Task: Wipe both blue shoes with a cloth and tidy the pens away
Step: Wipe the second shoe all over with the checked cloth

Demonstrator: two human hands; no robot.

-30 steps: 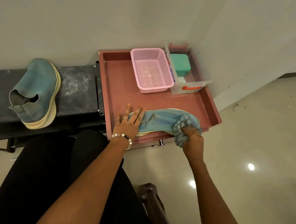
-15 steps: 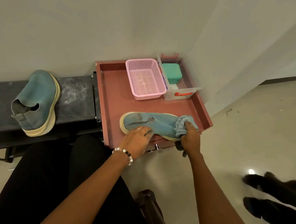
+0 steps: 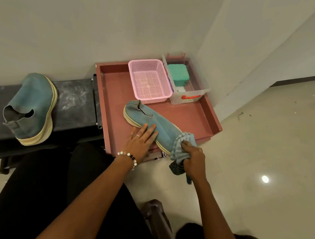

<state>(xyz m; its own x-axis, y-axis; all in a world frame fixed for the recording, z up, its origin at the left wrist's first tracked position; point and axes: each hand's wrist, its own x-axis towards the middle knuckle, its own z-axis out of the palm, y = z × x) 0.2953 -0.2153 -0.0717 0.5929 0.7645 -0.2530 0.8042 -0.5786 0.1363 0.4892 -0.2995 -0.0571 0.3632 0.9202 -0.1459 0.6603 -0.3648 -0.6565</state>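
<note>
The shoe (image 3: 150, 124) on the red tray (image 3: 194, 118) lies slantwise, its toe reaching the near rim by the tray's open corner. The left hand (image 3: 140, 142) presses it flat with straight fingers; the right hand (image 3: 194, 157) is curled tight round a bunched cloth (image 3: 181, 147) laid against the toe. A hard rub toward that rim could push the shoe off onto the floor, since a flat palm steadies but does not grip. The cloth's loose tail hangs below the fist and might snag on the tray's edge.

The shoe is soft, matte blue fabric, suede-like, with a slack, collapsed collar and a cream rubbery sole; such nap will show streaks. The cloth looks ribbed or striped, thin and limp. The second shoe (image 3: 32, 108) rests on its side on the dark, scuffed table (image 3: 76, 102), well apart to the left.

At the tray's back stand a pink perforated basket (image 3: 149, 79) and a clear tub (image 3: 188, 95) holding a teal box (image 3: 178, 75). No pens are plainly visible; they may lie hidden in the tub.
</note>
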